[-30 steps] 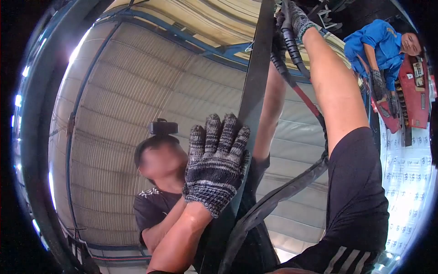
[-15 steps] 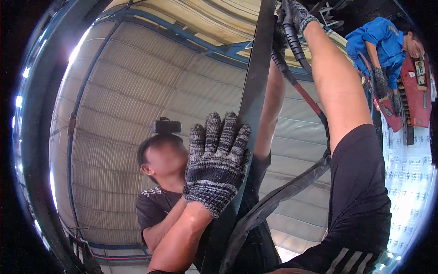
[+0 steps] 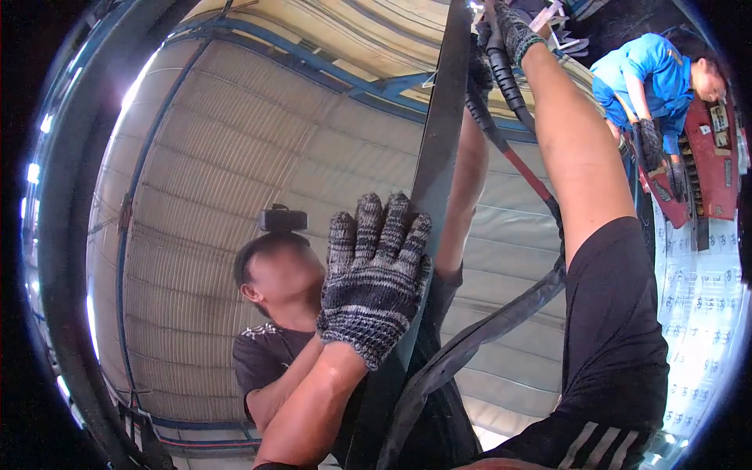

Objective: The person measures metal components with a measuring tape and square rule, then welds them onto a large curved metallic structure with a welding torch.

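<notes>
My left hand [image 3: 374, 274], in a grey and black knitted glove, lies flat with its fingers stretched out. It rests on a long dark flat strip [image 3: 445, 133] and the shiny, mirror-like surface [image 3: 235, 157] beside it. At the top edge my right hand [image 3: 517, 35], in a matching glove, is closed around a dark tool whose head is out of view. From that grip runs a black ribbed cable sleeve [image 3: 505, 74]. A thick black cable [image 3: 478, 333] with a red section [image 3: 526, 171] higher up hangs near my right arm, possibly partly as a reflection.
A reflected person [image 3: 282, 274] with a head-worn camera shows behind my left hand, among ribbed roofing and blue beams. At the upper right a co-worker in blue [image 3: 646, 70] bends over a red metal part [image 3: 709, 172]. A white sheet with markings [image 3: 701, 313] lies below.
The right hand has shifted slightly downward in view. My left hand stays flat in nearly the same place. The co-worker's body and gloved hands have shifted a little.
</notes>
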`<action>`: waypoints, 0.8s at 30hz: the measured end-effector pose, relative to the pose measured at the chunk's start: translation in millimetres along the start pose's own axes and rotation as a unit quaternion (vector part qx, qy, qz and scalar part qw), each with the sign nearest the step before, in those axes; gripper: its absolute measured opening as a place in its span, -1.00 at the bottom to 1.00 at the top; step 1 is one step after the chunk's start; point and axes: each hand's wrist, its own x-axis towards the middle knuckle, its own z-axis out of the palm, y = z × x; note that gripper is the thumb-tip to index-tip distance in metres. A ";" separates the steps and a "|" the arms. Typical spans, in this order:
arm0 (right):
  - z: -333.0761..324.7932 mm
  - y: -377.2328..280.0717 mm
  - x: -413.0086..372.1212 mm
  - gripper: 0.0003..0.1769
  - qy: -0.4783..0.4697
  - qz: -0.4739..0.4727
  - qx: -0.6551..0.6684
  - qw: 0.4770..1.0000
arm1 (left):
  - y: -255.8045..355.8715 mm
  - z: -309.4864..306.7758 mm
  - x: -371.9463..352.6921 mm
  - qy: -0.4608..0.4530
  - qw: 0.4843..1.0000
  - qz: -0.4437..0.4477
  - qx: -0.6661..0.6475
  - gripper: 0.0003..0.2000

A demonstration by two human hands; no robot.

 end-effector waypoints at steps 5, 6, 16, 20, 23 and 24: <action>6.7 -0.5 0.9 -0.39 0.049 0.005 -0.023 0.999 | 0.5 2.8 0.0 0.006 1.000 0.001 0.010 -0.46; 7.1 1.2 -3.3 -0.39 0.057 0.005 -0.026 0.998 | 0.2 3.3 -0.7 0.008 1.000 0.001 0.012 -0.46; 21.5 8.1 -16.6 -0.38 0.150 0.017 -0.069 0.986 | 1.2 5.2 -2.4 0.039 0.998 0.000 0.040 -0.49; 26.4 9.1 -21.8 -0.38 0.187 0.019 -0.085 0.978 | 0.5 5.6 -2.8 0.050 0.998 0.001 0.029 -0.49; 35.1 12.3 -20.2 -0.38 0.212 0.021 -0.098 0.972 | -0.1 5.0 -3.3 0.058 0.998 0.000 0.027 -0.48; 39.0 13.6 -17.3 -0.37 0.221 0.022 -0.102 0.970 | -0.4 4.1 -3.4 0.060 0.998 0.002 0.029 -0.49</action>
